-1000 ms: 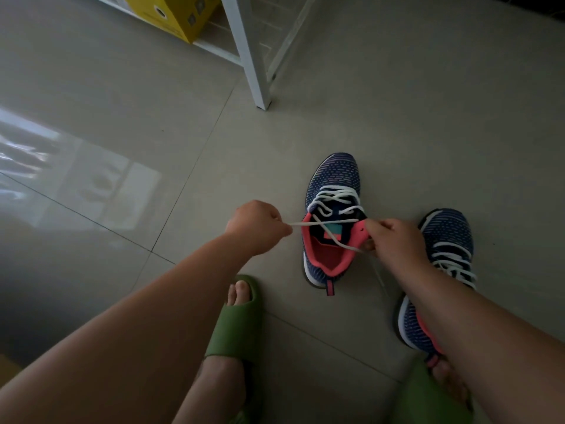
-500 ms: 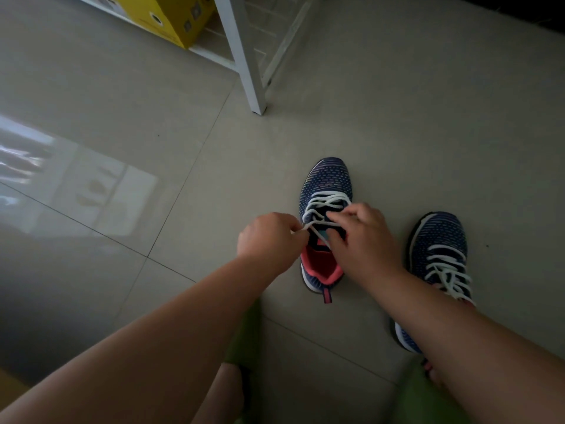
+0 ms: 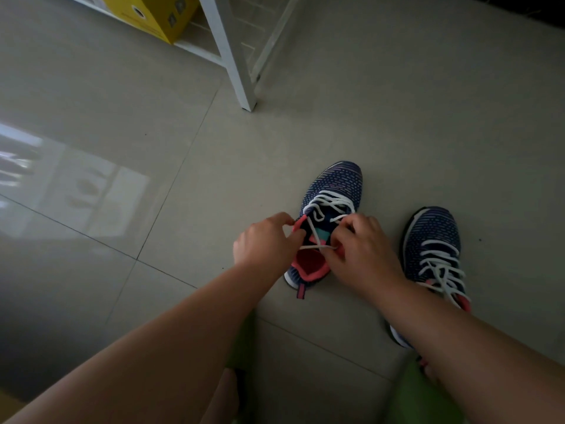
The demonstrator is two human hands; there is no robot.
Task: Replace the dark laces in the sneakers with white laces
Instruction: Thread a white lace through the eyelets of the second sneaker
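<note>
1. The tiled floor (image 3: 397, 123) is glossy and pale grey, with thin grout lines; a white rack leg (image 3: 235, 65) and a yellow box (image 3: 153, 16) stand at its far edge.
2. The left sneaker (image 3: 333, 191), navy knit with a coral lining, sits between the hands; half a second ago they crowded over its upper eyelets, now they have drawn back toward the collar.
3. The right sneaker (image 3: 428, 237) lies just beside, already white-laced, ends loose.
4. The left hand (image 3: 266, 243) and right hand (image 3: 360, 252) each pinch the white lace (image 3: 318, 247), stretched taut across the opening; lacing looks nearly finished.
</note>
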